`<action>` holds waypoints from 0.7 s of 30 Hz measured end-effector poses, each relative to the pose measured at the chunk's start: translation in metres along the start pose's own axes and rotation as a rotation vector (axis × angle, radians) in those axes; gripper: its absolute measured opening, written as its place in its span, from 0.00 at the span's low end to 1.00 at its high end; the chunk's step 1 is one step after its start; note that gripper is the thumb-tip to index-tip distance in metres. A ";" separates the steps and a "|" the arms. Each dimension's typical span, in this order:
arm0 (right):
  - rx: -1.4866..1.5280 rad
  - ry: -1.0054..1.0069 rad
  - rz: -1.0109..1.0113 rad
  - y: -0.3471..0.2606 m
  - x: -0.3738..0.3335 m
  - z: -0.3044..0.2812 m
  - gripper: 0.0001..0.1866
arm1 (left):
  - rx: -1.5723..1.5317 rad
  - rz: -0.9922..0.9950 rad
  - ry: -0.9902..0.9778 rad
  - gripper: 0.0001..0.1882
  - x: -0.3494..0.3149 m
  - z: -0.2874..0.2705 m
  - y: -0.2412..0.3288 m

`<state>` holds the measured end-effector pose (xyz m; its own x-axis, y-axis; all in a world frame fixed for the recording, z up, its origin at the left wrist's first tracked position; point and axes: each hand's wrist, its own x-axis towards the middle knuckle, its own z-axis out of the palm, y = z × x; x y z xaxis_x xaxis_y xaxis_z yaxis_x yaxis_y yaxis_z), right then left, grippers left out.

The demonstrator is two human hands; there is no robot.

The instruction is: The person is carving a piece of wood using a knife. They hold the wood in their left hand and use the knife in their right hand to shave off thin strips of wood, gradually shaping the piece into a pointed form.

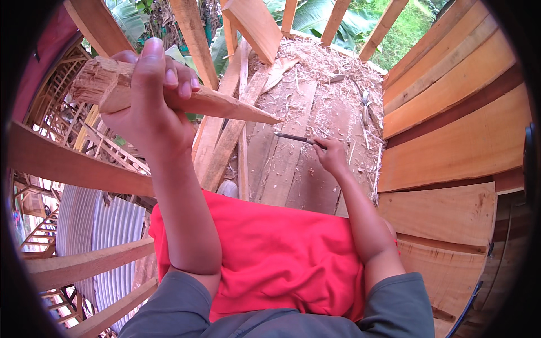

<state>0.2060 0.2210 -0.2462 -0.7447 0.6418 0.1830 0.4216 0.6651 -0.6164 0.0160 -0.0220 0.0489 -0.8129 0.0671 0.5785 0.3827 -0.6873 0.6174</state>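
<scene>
Left hand (151, 107): wrapped round the wooden stick (225, 106) near its thick end, thumb across it
Right hand (333, 155): curled on the handle end of a dark knife (290, 137), blade pointing left
Stick position: held up over the plank floor (275, 176), ahead and left of the person, slim end angled right; knife tip shows just below that end, looks apart, depth hard to tell
Stroke: reads as a shaving step, so best to cut outward, from grip toward tip, left hand behind the edge
Blade angle: shallow, along the grain; thin curls beat deep bites, which could split the point
Support: bracing the slim end on something solid would likely help; in mid-air it may twist
Lap: edge well off the red cloth (282, 253)
Stick look: pale tan, raw, rough blocky butt, flat faces narrowing to a point
Floor ahead: strewn with shavings (332, 63)
</scene>
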 end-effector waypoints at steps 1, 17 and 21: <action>0.067 -0.170 0.027 -0.003 0.004 -0.009 0.12 | 0.000 0.003 -0.002 0.09 0.001 -0.005 0.002; 0.134 -0.586 0.228 0.049 0.008 -0.055 0.15 | -0.009 -0.009 0.000 0.08 0.001 -0.004 0.000; 0.040 -0.327 0.334 0.052 0.007 -0.051 0.13 | -0.008 -0.022 -0.009 0.08 -0.001 -0.002 -0.001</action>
<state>0.2492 0.2798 -0.2378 -0.6986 0.6595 -0.2776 0.6503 0.4232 -0.6309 0.0155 -0.0231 0.0466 -0.8173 0.0883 0.5695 0.3613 -0.6913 0.6257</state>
